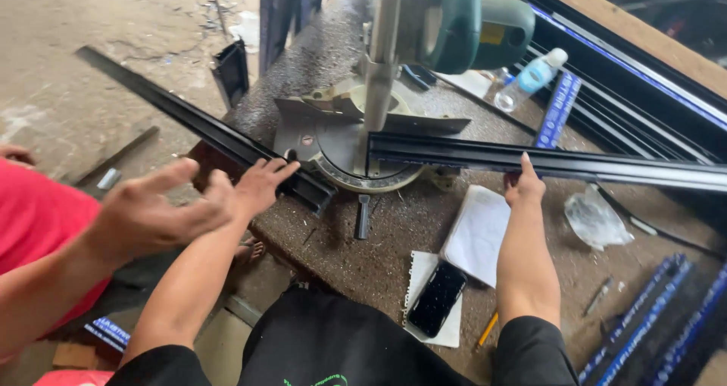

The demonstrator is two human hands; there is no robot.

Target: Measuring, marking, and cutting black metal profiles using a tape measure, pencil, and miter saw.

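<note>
A mitre saw with a green motor housing (454, 18) stands on a rough workbench (379, 257), its blade (382, 53) down over the round base (341, 147). My left hand (261, 185) grips the near end of a black metal profile piece (204, 128) that runs off to the far left of the saw. Right of the blade, my right hand (525, 183) holds a long black profile (606, 168), index finger laid over its top. That profile's cut end sits at the blade.
A co-worker's hand (151, 212), on an arm in a red sleeve, hovers open just left of mine. On the bench lie a black phone (437, 297), white notepad (477, 234), pencil (487, 329), crumpled plastic bag (594, 219), water bottle (530, 79) and blue-wrapped profiles (556, 109).
</note>
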